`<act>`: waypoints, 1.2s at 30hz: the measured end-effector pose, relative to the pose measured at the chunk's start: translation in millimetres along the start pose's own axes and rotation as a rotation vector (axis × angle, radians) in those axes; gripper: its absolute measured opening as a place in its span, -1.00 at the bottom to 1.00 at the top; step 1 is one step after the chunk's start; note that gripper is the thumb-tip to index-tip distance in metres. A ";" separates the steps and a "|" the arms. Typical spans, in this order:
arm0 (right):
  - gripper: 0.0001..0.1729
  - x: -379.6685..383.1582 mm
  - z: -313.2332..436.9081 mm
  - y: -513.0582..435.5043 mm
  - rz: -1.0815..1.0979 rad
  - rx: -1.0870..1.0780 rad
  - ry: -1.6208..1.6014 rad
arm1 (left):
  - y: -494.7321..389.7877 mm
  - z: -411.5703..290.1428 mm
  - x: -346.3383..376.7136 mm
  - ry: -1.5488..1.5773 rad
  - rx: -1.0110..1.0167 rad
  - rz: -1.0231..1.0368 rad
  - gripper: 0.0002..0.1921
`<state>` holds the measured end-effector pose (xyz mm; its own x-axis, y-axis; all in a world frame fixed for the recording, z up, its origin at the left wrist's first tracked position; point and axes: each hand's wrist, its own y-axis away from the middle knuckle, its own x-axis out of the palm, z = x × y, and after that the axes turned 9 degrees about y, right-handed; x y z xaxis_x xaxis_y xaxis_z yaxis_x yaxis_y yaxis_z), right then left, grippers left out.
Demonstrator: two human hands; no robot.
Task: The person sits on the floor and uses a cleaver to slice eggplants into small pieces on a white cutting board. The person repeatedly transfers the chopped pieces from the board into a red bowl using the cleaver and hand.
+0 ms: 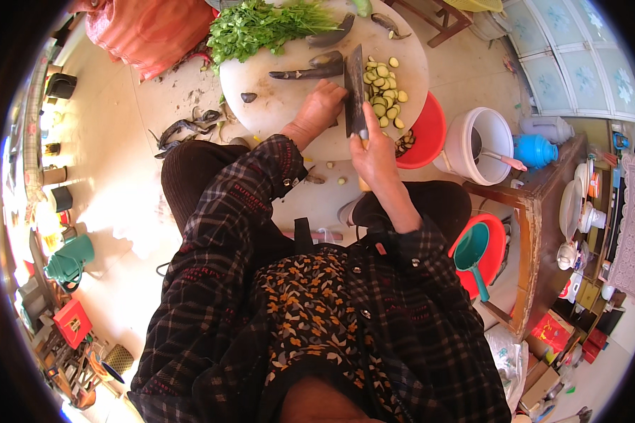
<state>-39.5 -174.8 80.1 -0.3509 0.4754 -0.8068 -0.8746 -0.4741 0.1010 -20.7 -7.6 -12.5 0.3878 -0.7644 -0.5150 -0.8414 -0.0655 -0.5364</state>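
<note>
My right hand [373,153] grips a cleaver [355,90] by its wooden handle, the broad dark blade standing over the round board-like white tabletop [264,113]. Close to the blade's left side, my left hand [317,108] is curled over a dark eggplant piece [334,123], mostly hidden beneath it. Pale slices with dark rims [383,90] lie heaped just right of the blade. Beyond my left hand are a long dark eggplant [304,74] and a shorter piece [325,58]. A small dark end piece [248,97] sits farther left.
Leafy green herbs [264,26] and another eggplant [332,33] occupy the far side. A red basin [426,137] holding cut pieces stands right, beside a white bucket [476,158]. Dark peelings [182,129] litter the floor at left. A wooden table [545,185] stands right.
</note>
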 end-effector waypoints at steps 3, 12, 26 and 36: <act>-0.23 13.6 -5.8 -13.6 -0.126 -0.008 -0.071 | -1.1 -3.1 -3.7 0.039 -0.002 0.003 -0.75; -0.26 15.2 -27.8 -19.6 -0.144 -0.018 -0.117 | -8.7 -11.7 -60.7 0.216 -0.274 -0.179 -0.84; -0.23 5.9 -23.9 -13.5 -0.115 -0.001 -0.123 | 24.1 -11.7 -61.1 -0.040 0.031 0.242 -0.66; -0.24 -3.2 -32.8 2.9 -0.087 -0.021 -0.133 | 17.5 -23.2 -34.6 0.046 0.011 0.163 -0.79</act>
<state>-29.9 -202.1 63.8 -0.3163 0.6086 -0.7277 -0.8970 -0.4416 0.0205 -57.5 2.8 11.4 0.2285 -0.7929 -0.5649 -0.8874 0.0690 -0.4558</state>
